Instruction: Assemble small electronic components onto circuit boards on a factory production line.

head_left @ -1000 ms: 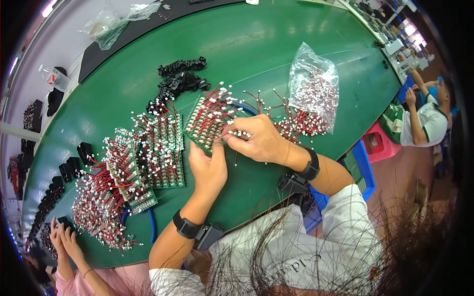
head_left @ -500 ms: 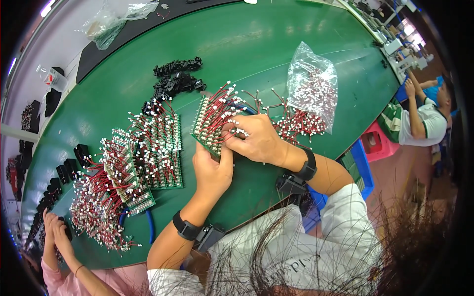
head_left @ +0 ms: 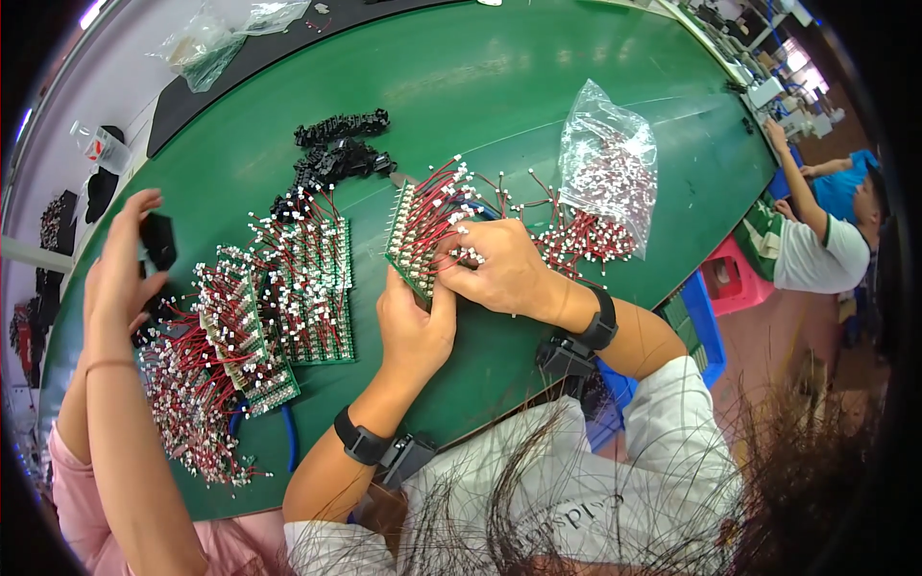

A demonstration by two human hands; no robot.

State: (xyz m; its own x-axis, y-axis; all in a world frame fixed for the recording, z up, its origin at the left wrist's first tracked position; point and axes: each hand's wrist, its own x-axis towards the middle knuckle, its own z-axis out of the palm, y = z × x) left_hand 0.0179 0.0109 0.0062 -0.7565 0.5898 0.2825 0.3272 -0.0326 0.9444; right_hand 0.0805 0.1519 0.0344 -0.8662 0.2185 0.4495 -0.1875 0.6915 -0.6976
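My left hand grips the lower edge of a green circuit board panel, thumb in front, holding it tilted above the table. Rows of white sockets cover the panel, and many red wires with white plugs stick out of it. Over the panel's lower right side, my right hand is closed in a pinch on a red wire; its fingertips are partly hidden among the wires. Beyond that hand, a clear plastic bag spills a loose pile of red wires onto the green table.
Wired panels lie stacked to my left, beside a blue cable. Black plastic parts are heaped farther back. A co-worker's hands are raised at far left near a black part. A blue crate stands below the right edge.
The panel in my left hand has turned slightly; my right hand stays almost in place. At left, the co-worker's hands have moved up and away from the table edge. Another person at right has raised an arm.
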